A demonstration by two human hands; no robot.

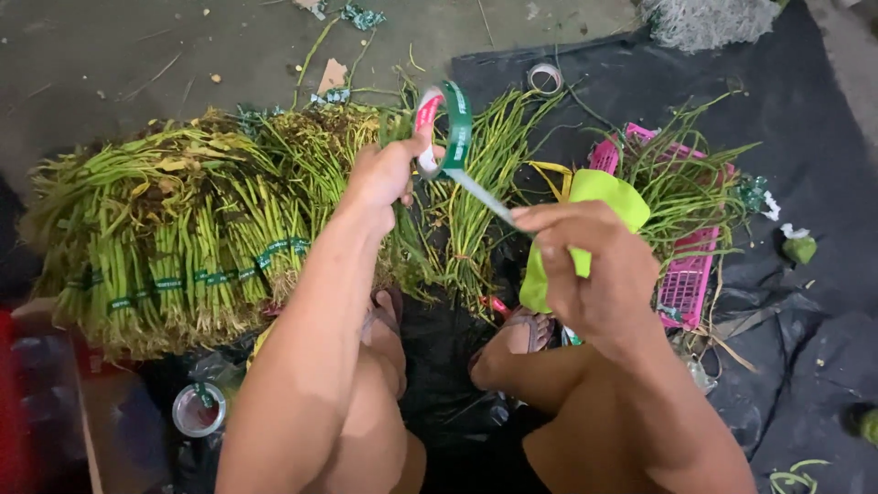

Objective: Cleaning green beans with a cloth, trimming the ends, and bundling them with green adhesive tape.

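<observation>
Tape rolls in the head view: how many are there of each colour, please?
Green tape roll, held by the left hand, strip pulled by the right hand: 1
Clear tape roll on the black sheet: 1
Grey tape roll, bottom left: 1
Total: 3

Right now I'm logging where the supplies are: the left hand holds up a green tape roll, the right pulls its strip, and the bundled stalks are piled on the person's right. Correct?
Not quite. The head view shows the bundled stalks piled on the person's left. The rest holds: the left hand holds up the green tape roll and the right hand pulls its strip.
</observation>
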